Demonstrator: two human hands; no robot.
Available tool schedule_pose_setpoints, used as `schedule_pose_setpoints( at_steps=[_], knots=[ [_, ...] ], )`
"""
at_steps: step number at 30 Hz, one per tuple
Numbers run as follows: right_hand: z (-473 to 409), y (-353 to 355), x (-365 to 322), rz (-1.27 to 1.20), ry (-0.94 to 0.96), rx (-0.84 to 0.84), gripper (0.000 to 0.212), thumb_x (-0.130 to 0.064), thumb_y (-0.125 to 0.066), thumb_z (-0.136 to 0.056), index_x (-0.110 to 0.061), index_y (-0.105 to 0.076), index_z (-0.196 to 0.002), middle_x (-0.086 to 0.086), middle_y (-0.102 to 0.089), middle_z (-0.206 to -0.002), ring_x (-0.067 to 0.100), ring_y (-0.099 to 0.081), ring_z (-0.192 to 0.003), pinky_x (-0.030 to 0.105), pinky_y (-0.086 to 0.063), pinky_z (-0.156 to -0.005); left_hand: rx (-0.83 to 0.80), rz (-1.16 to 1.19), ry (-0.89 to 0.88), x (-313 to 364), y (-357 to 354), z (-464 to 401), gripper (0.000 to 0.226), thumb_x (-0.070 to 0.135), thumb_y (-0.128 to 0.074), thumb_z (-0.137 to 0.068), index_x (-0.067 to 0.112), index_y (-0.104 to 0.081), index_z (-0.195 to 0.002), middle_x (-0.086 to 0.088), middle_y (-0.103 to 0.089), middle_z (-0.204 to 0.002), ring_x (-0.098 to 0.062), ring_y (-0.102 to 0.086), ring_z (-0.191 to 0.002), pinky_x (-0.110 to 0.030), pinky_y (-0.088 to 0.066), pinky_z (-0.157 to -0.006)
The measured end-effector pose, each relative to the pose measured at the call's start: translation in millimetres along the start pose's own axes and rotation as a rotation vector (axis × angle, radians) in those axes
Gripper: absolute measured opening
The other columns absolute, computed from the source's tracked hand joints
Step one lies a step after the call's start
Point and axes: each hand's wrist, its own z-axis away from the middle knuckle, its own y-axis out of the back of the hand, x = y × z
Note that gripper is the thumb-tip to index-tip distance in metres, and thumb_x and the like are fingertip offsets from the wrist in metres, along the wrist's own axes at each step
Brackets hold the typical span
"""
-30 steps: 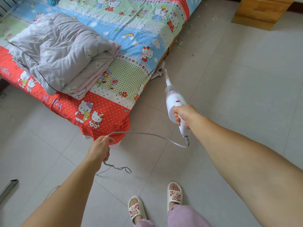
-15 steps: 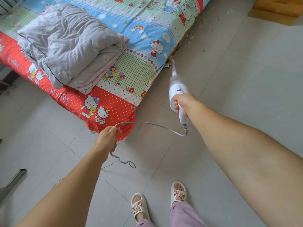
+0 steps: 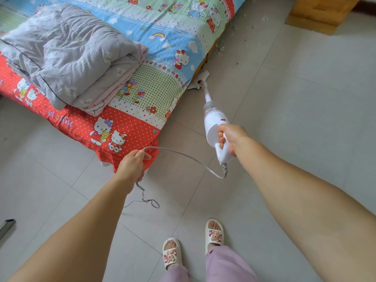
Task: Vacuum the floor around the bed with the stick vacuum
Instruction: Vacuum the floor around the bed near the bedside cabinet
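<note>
Both hands: vacuum (image 3: 213, 129), cord (image 3: 183, 154)

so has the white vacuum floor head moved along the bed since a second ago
No, not noticeably. The white vacuum floor head still sits at the patterned bed side edge, beside the same red-bowed cat print; only the camera shifted.

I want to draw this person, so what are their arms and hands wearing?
Nothing at all. Both arms are bare, with no sleeves showing anywhere in the picture. The left hand and the right hand have no gloves, and no rings, watch or bracelets show. The right hand's fingernails look orange, maybe painted.
</note>
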Motion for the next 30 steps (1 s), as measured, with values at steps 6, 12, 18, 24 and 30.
schedule_pose_setpoints(
  at_steps=[6, 12, 18, 24, 30],
  knots=[
    [33.6, 11.1, 39.1, -0.079, 0.005, 0.059, 0.049, -0.001, -0.042, -0.083, -0.024, -0.058, -0.124, 0.000, -0.037, -0.060, 0.013, -0.026, -0.044, 0.019, -0.024, -0.043, -0.074, -0.020, -0.026, -6.4, 2.1, 9.6, 0.029, 0.014, -0.033, -0.097, 0.010, -0.056, -0.080, -0.003, -0.033, -0.058, -0.014, -0.029, -0.039, -0.023, -0.024, -0.042],
    [81.4, -8.5, 83.8, -0.190, -0.071, 0.102, 0.044, -0.003, -0.044, -0.080, -0.019, -0.064, -0.116, 0.000, -0.037, -0.057, 0.016, -0.027, -0.048, 0.024, -0.025, -0.052, -0.103, -0.044, -0.078, -26.1, 27.1, 18.7, 0.029, 0.015, -0.033, -0.098, 0.009, -0.058, -0.084, -0.002, -0.034, -0.053, -0.016, -0.027, -0.043, -0.024, -0.024, -0.044],
    [125.0, -44.4, 135.3, -0.206, -0.093, 0.098, 0.037, -0.004, -0.045, -0.076, -0.022, -0.061, -0.103, 0.001, -0.040, -0.044, 0.018, -0.032, -0.045, 0.021, -0.032, -0.050, -0.109, -0.027, -0.094, -48.6, 60.0, 26.4, 0.027, 0.011, -0.034, -0.096, 0.010, -0.055, -0.079, 0.000, -0.033, -0.048, -0.014, -0.026, -0.038, -0.023, -0.022, -0.043],
    [169.0, -83.9, 175.0, -0.344, -0.108, 0.056, 0.050, -0.002, -0.041, -0.077, -0.036, -0.053, -0.112, -0.003, -0.035, -0.032, 0.014, -0.029, -0.023, 0.024, -0.030, -0.043, -0.132, -0.028, -0.132, -71.4, 89.2, 33.1, 0.029, 0.013, -0.032, -0.097, 0.010, -0.054, -0.079, 0.009, -0.032, -0.030, -0.007, -0.025, -0.024, -0.019, -0.023, -0.038],
    [215.2, -115.3, 198.9, -0.420, -0.160, 0.006, 0.021, -0.003, -0.044, -0.076, -0.014, -0.041, -0.059, 0.000, -0.033, -0.038, 0.014, -0.028, -0.026, 0.022, -0.031, -0.044, -0.134, -0.019, -0.140, -92.3, 111.4, 39.2, 0.028, 0.012, -0.032, -0.098, 0.008, -0.054, -0.081, 0.002, -0.030, -0.045, -0.006, -0.025, -0.025, -0.017, -0.023, -0.032]
  ],
)
